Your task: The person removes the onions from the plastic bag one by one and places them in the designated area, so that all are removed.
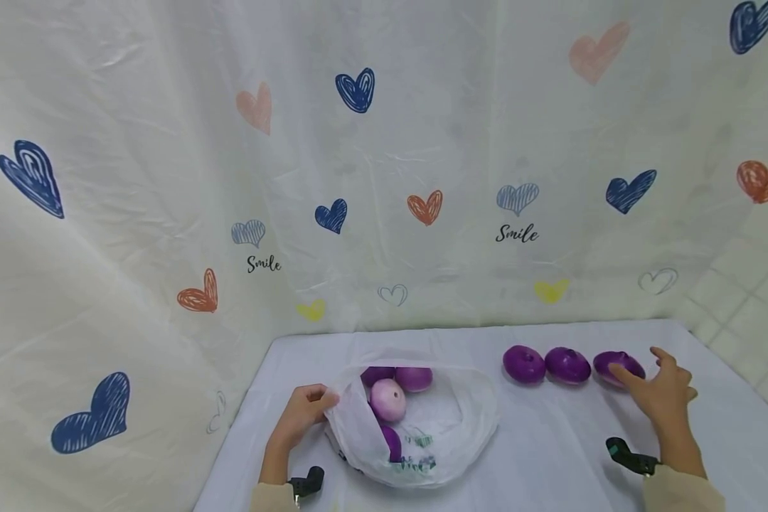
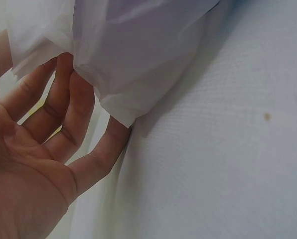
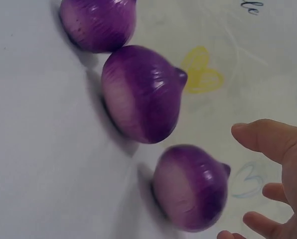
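Observation:
A white plastic bag [image 1: 448, 455] lies with its mouth open on the table, holding several onions, among them a pale one [image 1: 387, 400] and a purple one [image 1: 414, 379]. At the bag's left edge my left hand [image 1: 302, 414] pinches the rim; in the left wrist view, fingers [image 2: 81, 109] reach behind the thin plastic [image 2: 138, 55]. Three purple onions stand in a row: left [image 1: 523, 365], middle [image 1: 567, 365] and right [image 1: 619, 368]. My right hand [image 1: 665, 391] is beside the right one, fingers spread. The right wrist view shows its thumb [image 3: 263, 139] apart from that onion [image 3: 191, 188].
A white cloth covers the table [image 1: 537, 455]. Behind it hangs a pale curtain [image 1: 461, 142] printed with hearts and "Smile". Pale tiles [image 1: 742, 306] show at the right. Each wrist wears a black camera mount, such as the right one [image 1: 630, 456].

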`<state>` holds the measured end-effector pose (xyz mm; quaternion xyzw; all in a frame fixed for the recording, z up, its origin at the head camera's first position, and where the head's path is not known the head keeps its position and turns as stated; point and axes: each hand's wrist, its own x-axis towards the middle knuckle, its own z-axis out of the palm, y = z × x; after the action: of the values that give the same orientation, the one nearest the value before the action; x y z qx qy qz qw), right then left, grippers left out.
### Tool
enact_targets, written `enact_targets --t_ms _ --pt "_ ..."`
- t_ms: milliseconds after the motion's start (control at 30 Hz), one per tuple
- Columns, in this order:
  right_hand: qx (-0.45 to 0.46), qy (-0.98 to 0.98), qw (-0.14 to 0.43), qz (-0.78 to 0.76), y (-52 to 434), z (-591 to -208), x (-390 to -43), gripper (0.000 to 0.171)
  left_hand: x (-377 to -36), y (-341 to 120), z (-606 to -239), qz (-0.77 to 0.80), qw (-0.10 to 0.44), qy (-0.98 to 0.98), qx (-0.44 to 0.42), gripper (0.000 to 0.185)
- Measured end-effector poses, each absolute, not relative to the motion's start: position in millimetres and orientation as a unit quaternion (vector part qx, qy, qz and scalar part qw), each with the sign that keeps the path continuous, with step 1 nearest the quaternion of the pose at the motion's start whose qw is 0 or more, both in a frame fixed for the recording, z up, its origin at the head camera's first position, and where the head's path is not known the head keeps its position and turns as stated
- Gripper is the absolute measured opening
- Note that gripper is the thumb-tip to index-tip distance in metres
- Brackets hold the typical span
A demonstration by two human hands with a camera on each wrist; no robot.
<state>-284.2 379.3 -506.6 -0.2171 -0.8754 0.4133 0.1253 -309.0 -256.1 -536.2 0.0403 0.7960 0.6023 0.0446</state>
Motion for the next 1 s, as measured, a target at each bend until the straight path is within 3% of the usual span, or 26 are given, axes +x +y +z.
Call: enact_targets --t_ms 367,700,1000 --pt "-0.126 -0.86 0.195 0.454 328.8 -446.7 -269.6 0.089 -308.5 -256.6 -536.0 0.605 0.041 0.794 0.038 0.025" --pt "0.074 -0.854 0.182 0.481 242.1 -423.0 -264.8 0.07 -310.6 -257.5 -539.3 0.6 0.038 0.798 0.041 0.025" --pt "0.241 -0.827 0.121 0.494 144.7 -444.2 -256.0 0.047 -308.4 -255.7 -536.9 0.6 0.041 0.798 0.042 0.026"
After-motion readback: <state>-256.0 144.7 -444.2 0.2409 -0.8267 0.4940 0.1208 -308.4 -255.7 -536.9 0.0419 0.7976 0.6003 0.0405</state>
